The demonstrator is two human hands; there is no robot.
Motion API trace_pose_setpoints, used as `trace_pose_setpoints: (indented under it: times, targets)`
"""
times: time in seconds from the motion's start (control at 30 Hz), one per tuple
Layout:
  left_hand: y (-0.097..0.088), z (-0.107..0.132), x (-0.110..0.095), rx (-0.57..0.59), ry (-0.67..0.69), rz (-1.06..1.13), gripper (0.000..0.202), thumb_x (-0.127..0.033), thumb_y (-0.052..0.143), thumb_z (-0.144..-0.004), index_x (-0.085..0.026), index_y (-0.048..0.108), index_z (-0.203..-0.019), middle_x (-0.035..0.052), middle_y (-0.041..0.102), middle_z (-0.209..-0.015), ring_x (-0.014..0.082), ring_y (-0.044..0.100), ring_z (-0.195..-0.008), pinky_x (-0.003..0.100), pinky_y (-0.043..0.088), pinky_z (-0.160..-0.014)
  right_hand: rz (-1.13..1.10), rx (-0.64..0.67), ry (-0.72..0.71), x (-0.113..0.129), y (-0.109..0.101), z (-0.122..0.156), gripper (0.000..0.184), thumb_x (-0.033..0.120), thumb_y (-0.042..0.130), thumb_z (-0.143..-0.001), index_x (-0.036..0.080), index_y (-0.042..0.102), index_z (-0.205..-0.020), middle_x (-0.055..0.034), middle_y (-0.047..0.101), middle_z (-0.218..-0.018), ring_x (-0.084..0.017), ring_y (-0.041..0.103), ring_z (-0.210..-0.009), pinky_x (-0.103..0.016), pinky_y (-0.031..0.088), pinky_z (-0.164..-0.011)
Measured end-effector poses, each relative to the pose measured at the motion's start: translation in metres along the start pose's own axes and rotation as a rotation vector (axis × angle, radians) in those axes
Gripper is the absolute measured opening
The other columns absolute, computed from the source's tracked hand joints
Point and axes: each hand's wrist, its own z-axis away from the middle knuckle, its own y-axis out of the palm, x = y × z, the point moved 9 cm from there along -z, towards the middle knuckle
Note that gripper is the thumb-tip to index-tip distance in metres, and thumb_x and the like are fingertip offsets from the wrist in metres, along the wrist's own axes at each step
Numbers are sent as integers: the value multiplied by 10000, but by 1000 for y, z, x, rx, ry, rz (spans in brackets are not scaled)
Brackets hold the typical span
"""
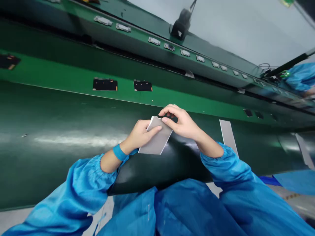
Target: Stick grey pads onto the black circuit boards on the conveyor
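My left hand [140, 136] grips a flat grey rectangular sheet [157, 139] from its left side, thumb lying across its face. My right hand [180, 123] pinches the sheet's upper right corner with curled fingers. Both hands hold the sheet just above the dark green work surface [61, 141]. Both arms wear blue sleeves, and a blue band sits on my left wrist.
A green conveyor belt [73, 73] runs behind, carrying two dark boards [105, 84] [142, 86]. A farther row holds several small silver parts [154, 41]. A grey strip [227, 132] lies to the right. Another person's blue sleeve [301, 77] shows at far right.
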Motion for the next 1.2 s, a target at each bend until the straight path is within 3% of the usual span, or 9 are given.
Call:
trace_pose_setpoints:
  times: [0.13,0.33,0.47,0.6,0.73,0.83,0.9,1.0,1.2]
  targets:
    - [3,1,-14,29,165,-123,476,-482,658,-952,-159,559,-618,-44,477,-547,85,391,-522,212,327,-513,-74,-69,24,-4,-2,17,137,303,654,-971,189,692,-1038,-66,723,-1032,-208,605,-962,-357,478,-876]
    - [11,6,-26,91,311,-213,439,-395,668,-978,-160,567,-622,-48,478,-539,79,393,-503,220,306,-513,-179,-56,51,-6,5,26,125,284,666,-961,169,702,-927,-34,688,-926,-154,589,-850,-295,435,-756]
    - [17,6,-27,145,296,-237,436,-411,664,-975,-172,566,-624,-46,472,-532,88,397,-496,236,312,-521,-232,-51,108,-10,4,27,106,259,701,-916,157,712,-943,-8,667,-885,-114,507,-713,-276,386,-668]
    - [20,6,-26,185,251,-234,420,-409,652,-962,-180,564,-621,-39,486,-541,97,417,-503,243,327,-537,-222,-19,120,-5,7,29,58,228,700,-898,170,695,-893,2,651,-837,-121,492,-698,-282,380,-653]
    - [19,6,-23,189,211,-221,436,-459,622,-970,-179,578,-638,-27,522,-560,106,441,-527,243,339,-549,-39,-145,-46,18,-3,32,143,190,648,-936,197,624,-796,-29,634,-828,-177,554,-802,-333,435,-756]
    - [18,6,-20,184,192,-221,465,-499,615,-977,-180,582,-641,-22,530,-567,112,455,-539,248,339,-554,-49,-251,-128,29,-12,35,144,199,612,-978,205,622,-834,-51,658,-875,-195,582,-848,-349,458,-777]
    - [19,6,-19,190,189,-226,474,-508,614,-976,-180,578,-636,-26,513,-558,111,443,-534,251,325,-551,-125,-219,-89,25,-10,33,58,166,614,-962,203,658,-963,-46,696,-939,-176,589,-830,-327,457,-747]
    - [19,6,-20,193,200,-225,452,-480,613,-971,-175,585,-639,-33,500,-552,103,422,-531,249,313,-552,-202,-107,-4,18,0,27,248,121,629,-917,197,647,-1152,-13,718,-953,-137,559,-752,-295,437,-709]
    - [20,7,-20,195,224,-216,425,-419,629,-968,-169,574,-629,-41,495,-553,94,419,-531,247,299,-546,-162,-82,61,13,5,22,299,104,626,-883,199,605,-1165,13,680,-905,-118,504,-713,-281,419,-712]
